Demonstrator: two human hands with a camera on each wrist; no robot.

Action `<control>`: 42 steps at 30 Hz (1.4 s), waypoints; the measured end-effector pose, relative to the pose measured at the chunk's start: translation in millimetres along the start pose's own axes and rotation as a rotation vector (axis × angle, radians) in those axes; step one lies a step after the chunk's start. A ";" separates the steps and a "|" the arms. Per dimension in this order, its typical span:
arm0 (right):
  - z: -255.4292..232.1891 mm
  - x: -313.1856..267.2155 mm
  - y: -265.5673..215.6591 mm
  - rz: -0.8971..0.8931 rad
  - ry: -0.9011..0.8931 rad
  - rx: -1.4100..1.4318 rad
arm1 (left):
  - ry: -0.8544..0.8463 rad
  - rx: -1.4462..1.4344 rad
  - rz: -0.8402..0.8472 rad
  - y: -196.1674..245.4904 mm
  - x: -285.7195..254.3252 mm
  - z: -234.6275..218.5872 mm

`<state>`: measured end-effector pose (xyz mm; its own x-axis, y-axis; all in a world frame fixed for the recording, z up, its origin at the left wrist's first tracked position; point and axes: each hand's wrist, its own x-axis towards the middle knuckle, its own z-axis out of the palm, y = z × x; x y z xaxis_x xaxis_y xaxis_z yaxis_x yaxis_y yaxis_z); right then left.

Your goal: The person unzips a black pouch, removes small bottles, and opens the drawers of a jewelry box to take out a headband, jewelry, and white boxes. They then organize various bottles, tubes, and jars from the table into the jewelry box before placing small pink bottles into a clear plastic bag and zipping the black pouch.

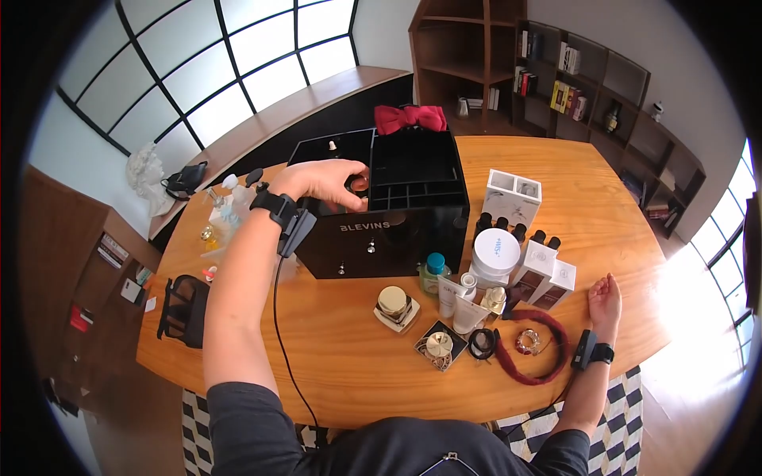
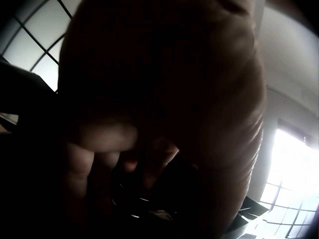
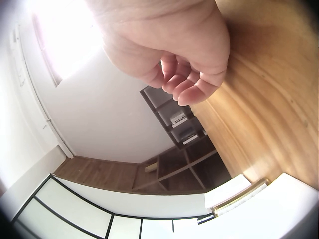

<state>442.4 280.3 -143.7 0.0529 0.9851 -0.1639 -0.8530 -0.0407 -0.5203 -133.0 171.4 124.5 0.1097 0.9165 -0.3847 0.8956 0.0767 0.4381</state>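
Note:
My left hand [image 1: 329,181] reaches over the left part of a glossy black box [image 1: 413,238] lettered "BLEVINS", its fingers bent down into a compartment. In the left wrist view the hand [image 2: 159,99] is in deep shadow, with faint curved glints below the fingers; whether it holds something cannot be made out. A small white-topped item [image 1: 333,146] stands behind the hand. The right hand [image 1: 605,301] rests at the table's right side, holding nothing; in the right wrist view its fingers [image 3: 192,89] hang loosely curled.
A red bow [image 1: 409,119] lies at the box's back edge. Before and right of the box are a gold-lidded jar [image 1: 392,300], a white tub [image 1: 496,252], tubes, white boxes [image 1: 512,197] and a dark red headband [image 1: 508,369]. Bottles and a black basket [image 1: 184,311] stand left.

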 end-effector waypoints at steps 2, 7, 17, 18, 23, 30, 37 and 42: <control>2.9 -1.7 0.4 -0.002 0.026 0.000 | 0.072 -0.035 0.026 1.1 -2.3 0.3; 1.0 1.5 -0.6 0.005 0.012 -0.025 | 0.111 0.040 0.050 1.6 -7.7 0.7; -3.5 4.0 -1.6 0.017 0.001 0.015 | 0.184 0.237 0.156 -21.5 -2.6 9.4; -3.4 4.3 -1.7 0.014 -0.010 0.005 | 0.187 0.239 0.218 -19.9 -6.4 10.1; -5.5 6.0 -2.5 0.020 -0.027 -0.004 | 0.210 0.251 0.286 -25.1 -1.3 13.5; -1.6 1.9 -0.3 0.007 -0.016 0.022 | 0.495 0.108 0.301 -22.3 -38.6 6.1; -6.1 6.7 -3.2 0.025 -0.058 0.029 | 0.504 -0.001 0.499 37.7 -107.0 46.3; -13.6 12.7 -5.0 0.026 -0.070 0.066 | 0.201 0.049 0.684 39.3 -111.6 139.4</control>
<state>454.4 290.7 -154.6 -0.0040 0.9931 -0.1168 -0.8861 -0.0576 -0.4599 -50.0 17.4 71.4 0.5763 0.8080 0.1226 0.6735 -0.5546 0.4887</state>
